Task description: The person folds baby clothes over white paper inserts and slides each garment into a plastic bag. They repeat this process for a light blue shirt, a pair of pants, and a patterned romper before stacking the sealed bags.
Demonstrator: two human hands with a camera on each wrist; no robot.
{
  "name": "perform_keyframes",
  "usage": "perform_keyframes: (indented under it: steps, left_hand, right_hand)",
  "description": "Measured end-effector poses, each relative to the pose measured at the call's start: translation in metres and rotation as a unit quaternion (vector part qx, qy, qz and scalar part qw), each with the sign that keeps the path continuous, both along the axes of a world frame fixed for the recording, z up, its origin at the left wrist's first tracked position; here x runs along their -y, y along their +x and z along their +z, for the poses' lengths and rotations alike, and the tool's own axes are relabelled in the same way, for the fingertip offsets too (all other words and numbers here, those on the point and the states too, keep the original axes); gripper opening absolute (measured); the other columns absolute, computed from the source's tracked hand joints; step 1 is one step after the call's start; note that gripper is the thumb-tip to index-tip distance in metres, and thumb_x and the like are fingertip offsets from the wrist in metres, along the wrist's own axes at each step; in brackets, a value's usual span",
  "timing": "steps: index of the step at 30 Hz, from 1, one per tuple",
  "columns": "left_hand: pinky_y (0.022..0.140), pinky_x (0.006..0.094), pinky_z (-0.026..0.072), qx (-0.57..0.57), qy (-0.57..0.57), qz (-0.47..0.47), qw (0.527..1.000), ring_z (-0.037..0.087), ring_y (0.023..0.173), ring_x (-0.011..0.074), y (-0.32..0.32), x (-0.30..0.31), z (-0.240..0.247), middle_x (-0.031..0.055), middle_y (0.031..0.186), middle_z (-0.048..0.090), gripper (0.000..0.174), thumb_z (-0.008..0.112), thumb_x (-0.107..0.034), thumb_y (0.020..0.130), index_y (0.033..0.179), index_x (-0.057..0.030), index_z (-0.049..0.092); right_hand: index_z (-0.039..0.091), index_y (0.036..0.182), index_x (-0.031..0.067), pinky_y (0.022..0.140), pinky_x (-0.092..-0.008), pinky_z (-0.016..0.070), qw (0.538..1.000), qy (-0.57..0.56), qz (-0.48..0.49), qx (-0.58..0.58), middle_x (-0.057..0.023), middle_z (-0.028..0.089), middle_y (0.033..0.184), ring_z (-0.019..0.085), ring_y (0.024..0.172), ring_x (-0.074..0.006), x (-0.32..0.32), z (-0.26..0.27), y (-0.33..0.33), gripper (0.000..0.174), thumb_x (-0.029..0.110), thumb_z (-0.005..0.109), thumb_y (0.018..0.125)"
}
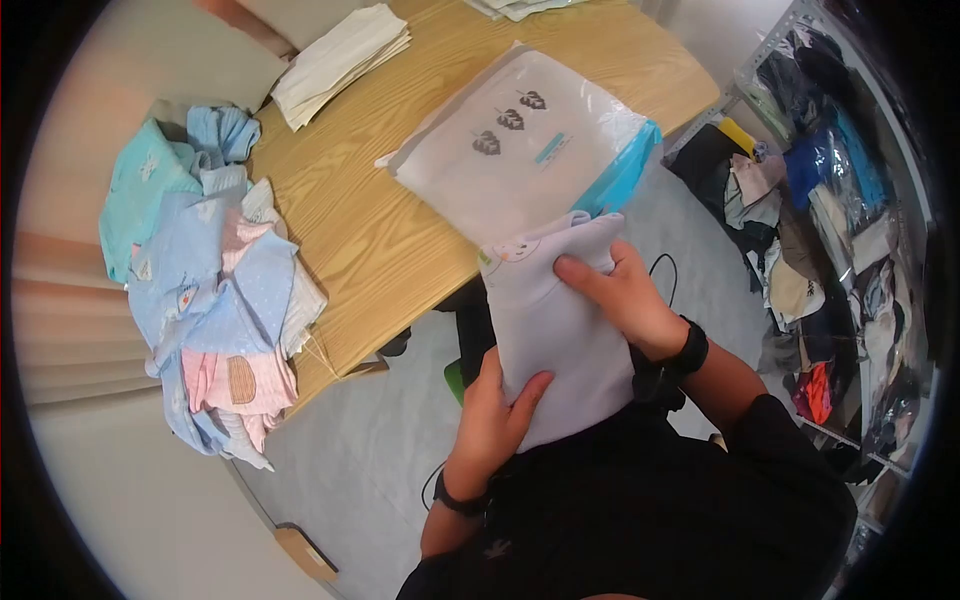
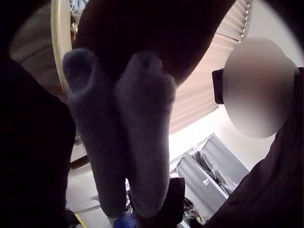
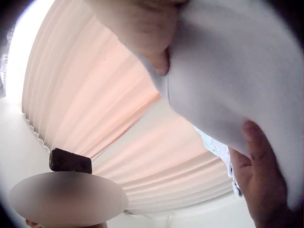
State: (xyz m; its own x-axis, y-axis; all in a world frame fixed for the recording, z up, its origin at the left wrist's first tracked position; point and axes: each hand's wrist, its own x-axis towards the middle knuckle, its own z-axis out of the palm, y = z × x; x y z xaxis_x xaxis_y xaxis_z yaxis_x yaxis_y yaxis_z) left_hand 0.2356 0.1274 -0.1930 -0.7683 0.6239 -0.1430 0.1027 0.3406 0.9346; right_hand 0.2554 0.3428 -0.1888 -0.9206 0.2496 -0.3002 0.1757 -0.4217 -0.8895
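A pale lavender folded garment [image 1: 560,340], with a small cartoon print near its far left corner, is held up in front of the black shirt. My left hand [image 1: 490,420] grips its near left edge, thumb on top and fingers hidden beneath. At the far right edge, my right hand [image 1: 635,305] pinches the cloth with the thumb over the upper face. From below, the left wrist view shows two thick, rounded folds of the garment [image 2: 147,123], dark in shadow. In the right wrist view the left hand [image 3: 261,180] has its thumb along the pale cloth.
A frosted plastic bag [image 1: 510,150] with leaf prints and a blue edge lies on the wooden table [image 1: 350,210]. Crumpled blue and pink clothes [image 1: 215,290] heap at its left end, white folded cloths [image 1: 345,55] behind. Shelves of bagged clothing [image 1: 840,230] stand right.
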Motion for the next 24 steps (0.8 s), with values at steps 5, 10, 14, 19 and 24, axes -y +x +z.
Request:
perform_keyframes:
  steps: [5, 10, 14, 19, 24]
  left_hand:
    - [0.086, 0.0373, 0.0527, 0.028, 0.008, 0.027, 0.999, 0.069, 0.099, 0.0316, 0.004, -0.039, -0.001, 0.0222, 0.108, 0.069, 0.042, 0.07, -0.018, 0.094, 0.124, 0.0027, 0.051]
    - [0.085, 0.0357, 0.0525, -0.042, -0.003, -0.096, 0.994, 0.069, 0.093, 0.0356, 0.004, -0.072, 0.01, 0.0244, 0.101, 0.068, 0.04, 0.067, -0.023, 0.096, 0.124, 0.0022, 0.053]
    - [0.086, 0.0374, 0.0521, -0.295, -0.001, -0.093, 0.951, 0.066, 0.1, 0.0334, -0.043, -0.102, -0.001, 0.0194, 0.105, 0.068, 0.042, 0.072, -0.017, 0.089, 0.125, -0.0019, 0.056]
    - [0.087, 0.042, 0.052, -0.605, -0.156, -0.059, 0.779, 0.062, 0.109, 0.0337, -0.079, -0.153, 0.012, 0.016, 0.11, 0.067, 0.036, 0.074, -0.009, 0.078, 0.112, -0.0039, 0.063]
    - [0.079, 0.0473, 0.0533, -0.463, -0.156, -0.077, 0.869, 0.067, 0.094, 0.0365, -0.122, -0.142, 0.01, 0.0177, 0.105, 0.069, 0.02, 0.063, -0.011, 0.087, 0.107, -0.0056, 0.064]
  right_hand:
    - [0.054, 0.133, 0.0023, 0.095, -0.0325, 0.0512, 0.999, -0.009, 0.004, -0.033, -0.0062, 0.064, 0.124, 0.061, 0.111, -0.0146, -0.029, -0.019, 0.024, 0.041, 0.017, 0.067, 0.097]
    - [0.053, 0.135, 0.0018, 0.094, -0.0321, 0.0521, 0.998, -0.032, -0.04, -0.022, -0.0059, 0.064, 0.122, 0.063, 0.109, -0.0145, -0.06, -0.031, 0.054, 0.039, 0.018, 0.062, 0.101]
    - [0.055, 0.132, 0.0002, 0.088, -0.0292, 0.0536, 0.996, -0.008, -0.082, -0.04, -0.0062, 0.067, 0.117, 0.066, 0.1, -0.0136, -0.09, -0.039, 0.073, 0.037, 0.019, 0.061, 0.101]
    - [0.056, 0.133, 0.0014, 0.093, -0.0307, 0.0516, 0.994, 0.012, -0.106, -0.03, -0.0061, 0.066, 0.12, 0.064, 0.106, -0.0137, -0.101, -0.046, 0.084, 0.038, 0.02, 0.064, 0.1]
    - [0.054, 0.136, 0.0033, 0.097, -0.0312, 0.0492, 0.994, 0.035, -0.078, -0.062, -0.0042, 0.065, 0.123, 0.061, 0.112, -0.0129, -0.1, -0.047, 0.094, 0.042, 0.02, 0.065, 0.099]
